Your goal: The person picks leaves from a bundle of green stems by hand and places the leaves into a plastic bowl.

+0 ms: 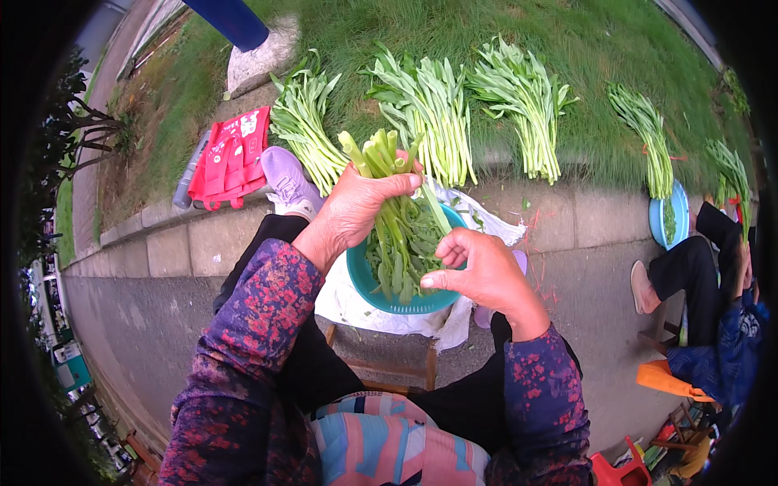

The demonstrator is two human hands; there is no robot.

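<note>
My left hand (358, 203) grips a bunch of leafy green vegetables (383, 149), cut stem ends up and leaves hanging down. Below it is a teal plastic basin (404, 308) with loose green leaves inside, partly hidden by the bunch. My right hand (495, 279) hovers over the basin's right side, fingers curled and thumb apart. A pale green blade or stalk (435, 205) slants from the bunch to its fingers; whether they pinch it is unclear. White plastic sheeting (352, 313) lies beneath the basin.
Several bundles of greens (440, 121) lie along the grassy kerb ahead. A red bag (234, 158) and a grey bottle (191, 173) sit at left, near my purple shoe (292, 176). Another person (687, 267) sits at right beside a blue basin (659, 228).
</note>
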